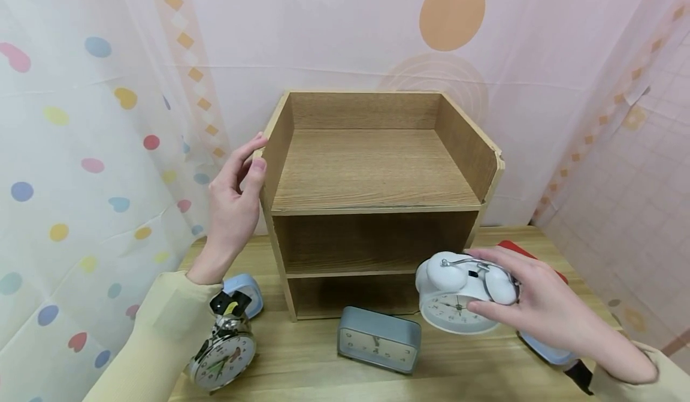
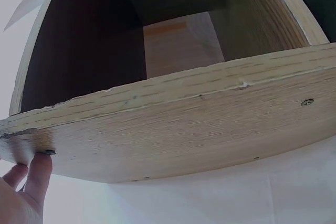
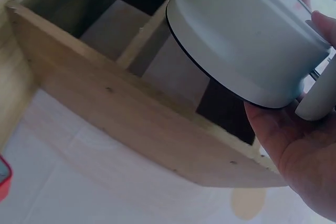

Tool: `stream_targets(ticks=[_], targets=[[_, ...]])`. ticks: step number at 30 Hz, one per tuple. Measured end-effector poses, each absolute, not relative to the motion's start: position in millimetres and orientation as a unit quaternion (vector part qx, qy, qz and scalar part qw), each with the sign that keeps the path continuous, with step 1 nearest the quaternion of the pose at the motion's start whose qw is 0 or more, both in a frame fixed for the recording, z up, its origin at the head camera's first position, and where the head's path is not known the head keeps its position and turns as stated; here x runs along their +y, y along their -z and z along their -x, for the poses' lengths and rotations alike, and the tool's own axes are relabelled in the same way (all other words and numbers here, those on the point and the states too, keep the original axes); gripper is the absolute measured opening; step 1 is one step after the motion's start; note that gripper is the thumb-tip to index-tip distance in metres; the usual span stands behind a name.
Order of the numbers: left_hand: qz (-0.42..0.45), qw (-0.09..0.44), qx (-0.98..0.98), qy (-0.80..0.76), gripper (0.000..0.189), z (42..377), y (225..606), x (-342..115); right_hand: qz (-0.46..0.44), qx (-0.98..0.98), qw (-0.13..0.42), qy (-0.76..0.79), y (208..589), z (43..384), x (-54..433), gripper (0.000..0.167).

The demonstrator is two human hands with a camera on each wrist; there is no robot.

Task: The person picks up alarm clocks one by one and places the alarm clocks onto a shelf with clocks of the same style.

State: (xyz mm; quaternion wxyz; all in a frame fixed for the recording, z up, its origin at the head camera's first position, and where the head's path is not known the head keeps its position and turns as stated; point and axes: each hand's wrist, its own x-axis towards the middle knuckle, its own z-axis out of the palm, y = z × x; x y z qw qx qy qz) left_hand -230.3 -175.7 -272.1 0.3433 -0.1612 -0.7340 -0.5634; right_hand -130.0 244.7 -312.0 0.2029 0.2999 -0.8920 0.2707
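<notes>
In the head view my left hand (image 1: 234,195) touches the left side of a wooden shelf (image 1: 372,171) near its upper front edge. The left wrist view has the fingertips (image 2: 39,174) against the outer face of that side panel (image 2: 173,135). My right hand (image 1: 544,303) grips a white twin-bell alarm clock (image 1: 458,312), dial facing me and tilted, held in front of the shelf's lower right. Seen in the right wrist view, the fingers and thumb wrap around the body of the clock (image 3: 236,35).
A grey rectangular clock (image 1: 377,339) stands on the wooden table (image 1: 302,366) before the shelf. Left of it are a silver round clock (image 1: 223,360) and a light blue object (image 1: 250,291). Partly behind my right hand lie a red object (image 1: 517,247) and a blue one (image 1: 547,349).
</notes>
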Motion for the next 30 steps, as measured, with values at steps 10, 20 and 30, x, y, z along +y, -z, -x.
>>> stream_targets(ticks=[10,20,30], targets=[[0.153,0.332,-0.746,0.557,0.038,232,273,-173,-0.343,-0.875,0.174,-0.295,288,138,230,0.069],[0.159,0.343,-0.737,0.56,0.037,235,273,-172,-0.37,-0.864,0.184,-0.289,264,147,213,0.068],[0.15,0.336,-0.743,0.559,0.037,235,275,-172,-0.372,-0.857,0.162,-0.317,237,160,195,0.062]])
